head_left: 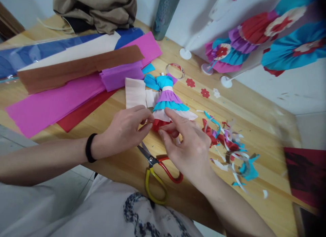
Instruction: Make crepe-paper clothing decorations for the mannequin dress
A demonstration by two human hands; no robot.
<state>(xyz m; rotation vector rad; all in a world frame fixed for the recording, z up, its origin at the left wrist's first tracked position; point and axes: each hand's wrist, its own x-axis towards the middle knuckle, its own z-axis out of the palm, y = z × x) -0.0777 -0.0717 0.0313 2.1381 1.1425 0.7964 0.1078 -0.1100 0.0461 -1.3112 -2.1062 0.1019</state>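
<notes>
A small layered paper dress [169, 96] in blue, white, purple and red lies on the wooden table. At the left of its red bottom layer, my left hand [129, 126] has thumb and forefinger closed on the hem. My right hand [184, 140] is over the lower edge, its thumb and fingers pinched together at the red layer. Scissors [151, 160] with one red and one yellow handle lie below, between my hands, blades apart. Beside the dress are folded cream paper strips [134, 92] and a tape roll [175, 71].
Coloured paper sheets [81, 69] and a brown cloth [96, 9] occupy the left and back. Paper scraps [231, 142] are scattered at right, below red paper flowers [205, 93]. A dark bottle [165, 16] and finished paper dresses [226, 55] stand behind.
</notes>
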